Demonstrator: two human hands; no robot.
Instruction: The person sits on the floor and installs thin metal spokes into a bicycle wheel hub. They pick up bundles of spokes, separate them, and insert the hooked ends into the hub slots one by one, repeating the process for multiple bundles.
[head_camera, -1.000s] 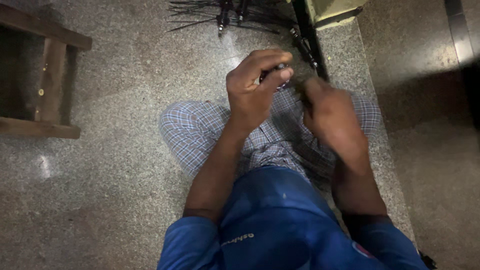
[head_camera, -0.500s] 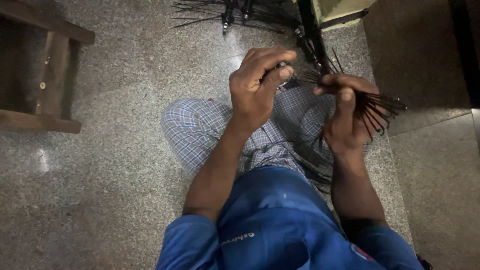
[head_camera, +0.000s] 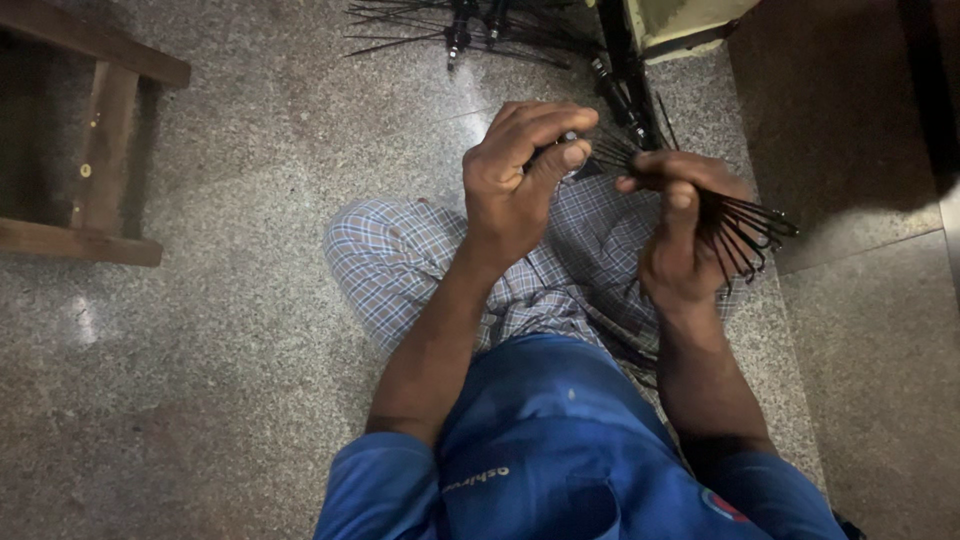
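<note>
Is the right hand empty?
No: the right hand grips a bundle of thin black rods that fan out past its fingers to the right.

Head camera, close, facing steeply downward

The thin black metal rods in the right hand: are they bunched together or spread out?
Spread out: the thin black metal rods fan apart beyond the right hand, which grips them at one end.

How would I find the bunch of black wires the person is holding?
Start at the checked trousers of the person sitting on the speckled floor. Just above them, the right hand grips the bunch of black wires. Unlike the wires lying on the floor, its ends fan out sideways in the air.
</note>
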